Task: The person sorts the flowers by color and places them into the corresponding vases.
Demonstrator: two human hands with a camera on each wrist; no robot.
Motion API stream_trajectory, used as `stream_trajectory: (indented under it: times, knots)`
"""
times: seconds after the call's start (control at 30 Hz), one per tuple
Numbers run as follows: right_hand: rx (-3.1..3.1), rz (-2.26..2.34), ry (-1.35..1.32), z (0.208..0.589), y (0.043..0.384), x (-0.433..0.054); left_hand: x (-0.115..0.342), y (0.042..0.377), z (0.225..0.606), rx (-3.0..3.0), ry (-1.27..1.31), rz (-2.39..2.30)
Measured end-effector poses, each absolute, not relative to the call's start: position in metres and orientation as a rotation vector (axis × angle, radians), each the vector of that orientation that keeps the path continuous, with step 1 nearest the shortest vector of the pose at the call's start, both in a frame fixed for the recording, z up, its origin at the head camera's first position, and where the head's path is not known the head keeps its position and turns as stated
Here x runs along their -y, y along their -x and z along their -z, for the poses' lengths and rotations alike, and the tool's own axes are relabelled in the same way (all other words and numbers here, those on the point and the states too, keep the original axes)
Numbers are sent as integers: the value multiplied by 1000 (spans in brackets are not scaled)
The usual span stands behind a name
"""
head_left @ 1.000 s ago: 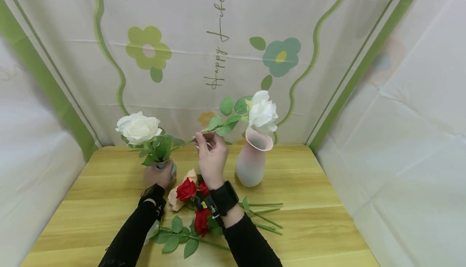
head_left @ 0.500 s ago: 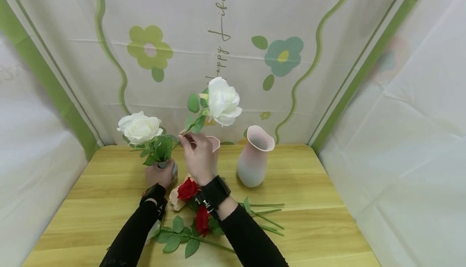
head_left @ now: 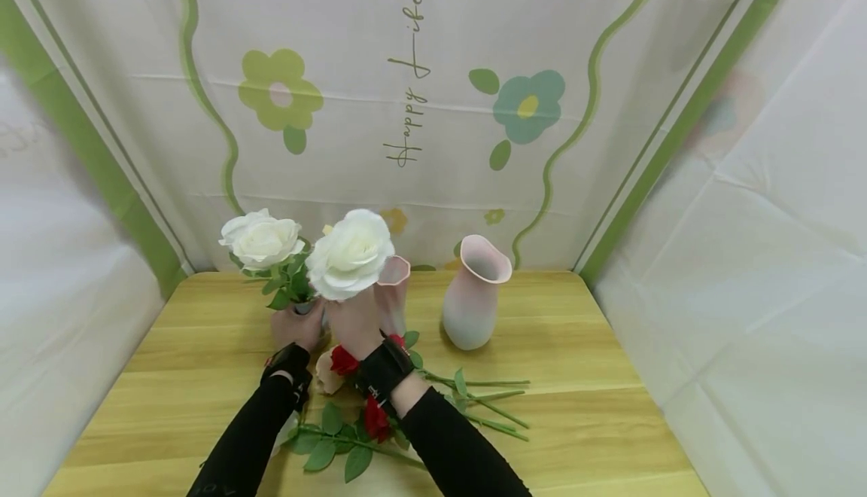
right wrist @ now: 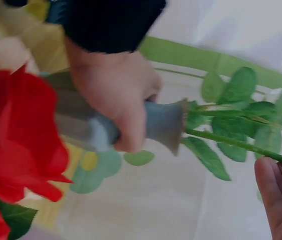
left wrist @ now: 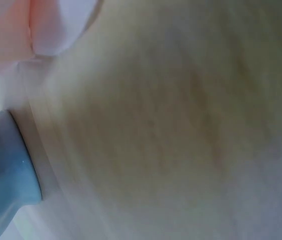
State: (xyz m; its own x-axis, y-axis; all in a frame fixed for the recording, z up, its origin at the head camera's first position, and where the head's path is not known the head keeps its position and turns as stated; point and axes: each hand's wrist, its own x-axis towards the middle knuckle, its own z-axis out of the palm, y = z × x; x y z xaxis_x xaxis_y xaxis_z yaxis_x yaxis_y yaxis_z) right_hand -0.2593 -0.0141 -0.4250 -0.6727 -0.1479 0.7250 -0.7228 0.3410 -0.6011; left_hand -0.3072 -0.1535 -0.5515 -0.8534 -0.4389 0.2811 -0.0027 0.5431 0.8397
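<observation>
My left hand (head_left: 298, 327) grips the neck of a small blue-grey vase (right wrist: 166, 125), seen sideways in the right wrist view. A white rose (head_left: 263, 239) with green leaves stands in that vase. With fingertips and thumb, my right hand (right wrist: 281, 200) pinches the green stem (right wrist: 236, 142) of a second white rose (head_left: 350, 254). That stem runs to the vase's mouth; its lower end is hidden. In the head view the second bloom hides my right fingers. The left wrist view shows part of the blue-grey vase (left wrist: 5, 170), but not my left hand.
A pink vase (head_left: 394, 294) stands partly behind my right hand, and a pink-and-grey vase (head_left: 470, 301) to its right. Red roses (right wrist: 20, 135), a peach rose (head_left: 328, 373) and several green stems (head_left: 497, 410) lie on the wooden table (head_left: 582, 437) in front.
My right hand has moved left and down, bringing the second white rose from near the pink-and-grey vase to beside the first rose. My left hand stays on the blue-grey vase.
</observation>
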Motion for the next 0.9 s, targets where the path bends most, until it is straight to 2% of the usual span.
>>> stream_trajectory:
  times: [0.33,0.5,0.9]
  knots:
    - [2155,-1160,-744,442,263,24,155,305,548,2354,-426,1309]
    - [2256,-784,-748,440,267,29,156,305,545,2424,-418,1266]
    - [2298,-874,-749,443,265,34,158,302,546,2345,-214,1239]
